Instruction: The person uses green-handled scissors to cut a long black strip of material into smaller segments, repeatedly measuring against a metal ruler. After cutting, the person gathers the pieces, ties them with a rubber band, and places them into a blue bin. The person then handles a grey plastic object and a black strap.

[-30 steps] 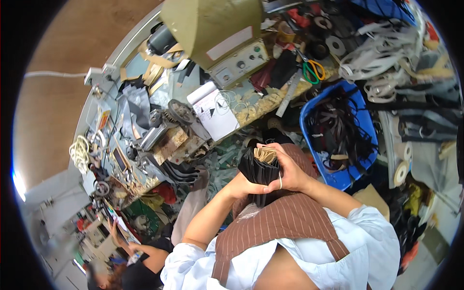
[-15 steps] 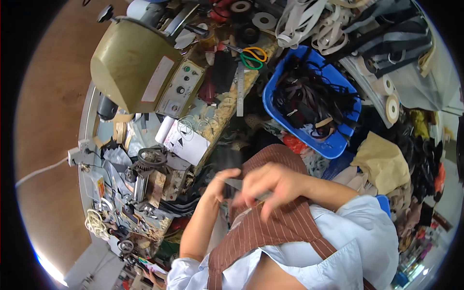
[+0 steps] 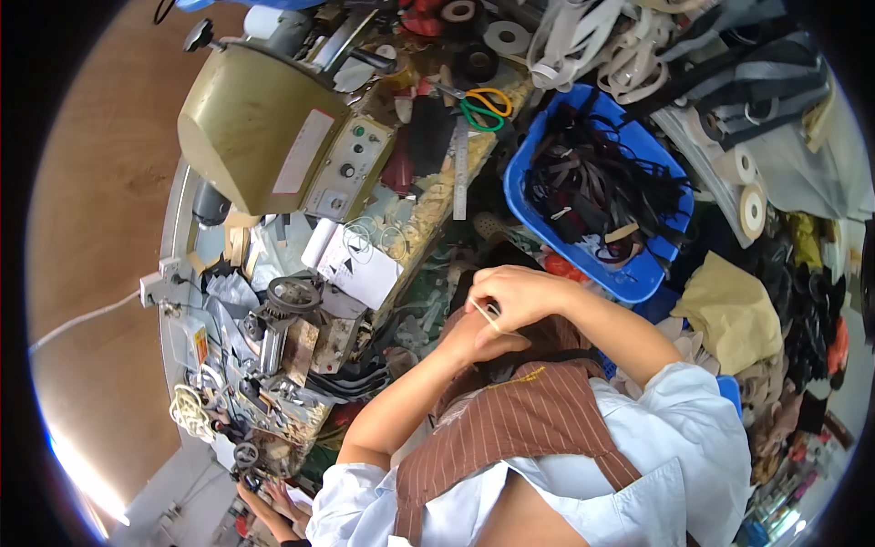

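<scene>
My two hands meet in front of the brown pinstriped apron (image 3: 510,410). My right hand (image 3: 519,294) lies over the far side, its fingers bent and closed on a thin pale-yellow rubber band (image 3: 486,315). The band stretches across toward my left hand (image 3: 480,337), which sits just below with the thumb extended to the right. Most of the left hand's fingers are hidden under the right hand. Something dark shows in the gap between the hands and below them, but I cannot make out what the left fingers hold.
On the left, a bench carries an olive machine (image 3: 260,128), a notepad (image 3: 360,264), a steel ruler (image 3: 460,173) and scissors (image 3: 483,105). A blue basket (image 3: 519,196) of dark strips stands beyond my hands. Fabric scraps (image 3: 734,310) pile up at right. Another person's arm (image 3: 264,513) shows lower left.
My hands have come together and shifted away from me and to the right. The blurred dark piece at my left hand is now mostly covered. The rubber band now shows stretched between the hands.
</scene>
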Demonstrator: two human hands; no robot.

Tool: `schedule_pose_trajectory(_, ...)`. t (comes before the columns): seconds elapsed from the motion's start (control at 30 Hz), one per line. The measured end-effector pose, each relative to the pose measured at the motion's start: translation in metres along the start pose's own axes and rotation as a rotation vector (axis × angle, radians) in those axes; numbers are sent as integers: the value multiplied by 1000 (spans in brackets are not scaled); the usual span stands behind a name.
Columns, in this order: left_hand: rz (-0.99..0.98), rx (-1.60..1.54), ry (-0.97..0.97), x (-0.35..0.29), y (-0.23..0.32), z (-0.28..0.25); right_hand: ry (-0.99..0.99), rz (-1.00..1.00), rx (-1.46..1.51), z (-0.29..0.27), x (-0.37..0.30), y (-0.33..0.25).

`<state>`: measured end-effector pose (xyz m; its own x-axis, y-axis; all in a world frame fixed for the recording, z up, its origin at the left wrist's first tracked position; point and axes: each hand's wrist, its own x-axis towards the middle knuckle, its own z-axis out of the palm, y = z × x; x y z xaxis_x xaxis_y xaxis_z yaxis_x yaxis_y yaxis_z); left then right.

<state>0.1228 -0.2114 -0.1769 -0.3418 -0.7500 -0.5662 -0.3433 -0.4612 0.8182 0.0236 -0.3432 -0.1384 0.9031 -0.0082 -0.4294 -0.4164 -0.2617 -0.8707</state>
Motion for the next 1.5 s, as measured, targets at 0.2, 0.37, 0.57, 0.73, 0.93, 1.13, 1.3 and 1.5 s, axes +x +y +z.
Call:
schedule_pose_trajectory(0.2, -117, -1049, -384, -3, 9, -23, 8, -39, 131, -20, -46, 42)
schedule_pose_trajectory(0.37, -127, -1006, 42, 26, -36, -41, 150, 75, 370, -70, -82, 83)
schedule_pose_trajectory(0.57, 3, 63, 1124, 107, -56, -138, 332, 566, 318, -101, -144, 224)
schedule_pose_trajectory(0.73, -32, 512, 1262, 170, -79, -186, 443, 470, 53, -95, -85, 262)
schedule_pose_trajectory(0.93, -34, 685, 1063, 197, -110, -154, 573, 374, 1077, -92, 123, 193)
schedule_pose_trajectory(1.13, 231, 328, 1210, 181, -139, -154, 917, 764, 907, -114, 267, 152)
schedule_pose_trajectory(1.3, -336, 324, 1506, 176, -136, -166, 942, 851, 792, -113, 301, 165)
schedule_pose_trajectory(1.5, -464, 88, 1192, 180, -135, -180, 912, 753, 789, -112, 302, 170)
